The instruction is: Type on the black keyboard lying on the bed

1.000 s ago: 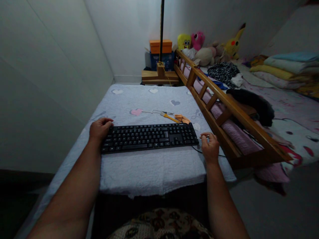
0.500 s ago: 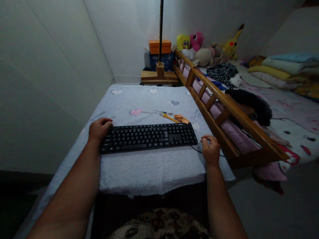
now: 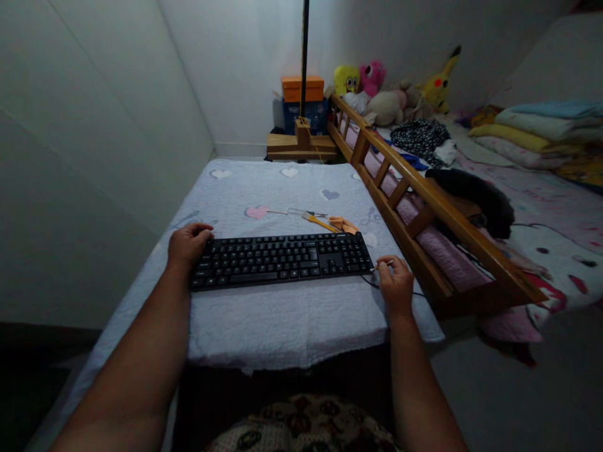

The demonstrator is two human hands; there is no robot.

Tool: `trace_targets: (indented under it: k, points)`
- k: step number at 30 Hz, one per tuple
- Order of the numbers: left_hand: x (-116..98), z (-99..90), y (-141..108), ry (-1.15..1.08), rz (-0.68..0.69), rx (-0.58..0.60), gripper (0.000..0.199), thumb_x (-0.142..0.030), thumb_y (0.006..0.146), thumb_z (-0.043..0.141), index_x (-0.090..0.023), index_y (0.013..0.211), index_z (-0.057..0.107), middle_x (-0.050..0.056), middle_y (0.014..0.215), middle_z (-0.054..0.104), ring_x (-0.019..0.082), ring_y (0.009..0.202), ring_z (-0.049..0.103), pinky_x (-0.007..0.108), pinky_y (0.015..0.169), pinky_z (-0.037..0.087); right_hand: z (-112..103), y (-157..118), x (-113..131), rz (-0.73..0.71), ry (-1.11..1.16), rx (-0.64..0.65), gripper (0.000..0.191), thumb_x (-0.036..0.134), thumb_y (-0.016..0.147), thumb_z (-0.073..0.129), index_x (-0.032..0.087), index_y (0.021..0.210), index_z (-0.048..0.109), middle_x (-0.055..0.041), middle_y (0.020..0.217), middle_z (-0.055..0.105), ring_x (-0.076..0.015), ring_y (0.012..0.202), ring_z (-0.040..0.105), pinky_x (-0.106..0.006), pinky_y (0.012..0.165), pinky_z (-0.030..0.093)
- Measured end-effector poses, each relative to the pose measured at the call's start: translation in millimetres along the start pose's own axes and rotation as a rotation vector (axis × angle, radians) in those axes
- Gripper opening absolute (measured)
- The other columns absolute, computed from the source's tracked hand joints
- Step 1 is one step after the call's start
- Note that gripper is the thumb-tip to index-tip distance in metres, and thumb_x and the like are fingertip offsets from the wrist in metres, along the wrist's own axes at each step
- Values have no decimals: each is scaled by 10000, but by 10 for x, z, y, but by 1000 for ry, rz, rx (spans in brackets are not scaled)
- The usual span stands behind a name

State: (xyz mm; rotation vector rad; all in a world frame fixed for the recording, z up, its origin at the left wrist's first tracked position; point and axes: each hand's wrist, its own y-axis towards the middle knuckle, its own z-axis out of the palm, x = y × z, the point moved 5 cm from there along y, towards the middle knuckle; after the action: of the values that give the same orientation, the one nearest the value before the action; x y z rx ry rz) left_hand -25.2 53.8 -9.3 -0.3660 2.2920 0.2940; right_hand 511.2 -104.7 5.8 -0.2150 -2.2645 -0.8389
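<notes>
A black keyboard [image 3: 282,258] lies across the cloth-covered table [image 3: 282,326]. At its left end, my left hand [image 3: 188,246] is closed round the upper left corner. Beside the keyboard's right edge, my right hand [image 3: 394,279] pinches a small thin swab-like stick [image 3: 374,269], its tip close to the keyboard's lower right corner. Behind the keyboard lie a brush with a yellow handle [image 3: 323,223], thin metal tools [image 3: 306,212], a thin pale stick [image 3: 277,211] and a crumpled orange-tan item [image 3: 343,223]. The keyboard's black cable [image 3: 370,283] passes under my right hand.
A wooden bed rail [image 3: 424,196] runs along the table's right side, with bedding and plush toys [image 3: 386,107] beyond it. At the table's far end stand a wooden stand [image 3: 301,147] with a dark pole, an orange box [image 3: 302,88] and a blue box [image 3: 315,116].
My right hand has moved slightly left, bringing the stick's tip nearer the keyboard's right edge. My left hand and the keyboard have stayed in place.
</notes>
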Motion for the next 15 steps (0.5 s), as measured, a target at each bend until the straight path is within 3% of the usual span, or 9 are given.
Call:
trace_targets:
  k: [10,15]
  points:
    - [-12,0,-8,-18,-9,0,375,-373,698,617,-182,979,776,41,894,757,228,846,666,335,823,499,42,-6,78,-20,46,33,174,345,875,553,242,807,677,-40,786,706,-262,825,662,-414,829,503]
    - [24,5,14,-17,-5,1,386,-384,702,622,-181,994,774,34,883,744,219,832,648,329,813,491,14,2,-4,7,12,-20,167,335,853,546,243,793,672,-43,789,710,-267,841,661,-423,849,499]
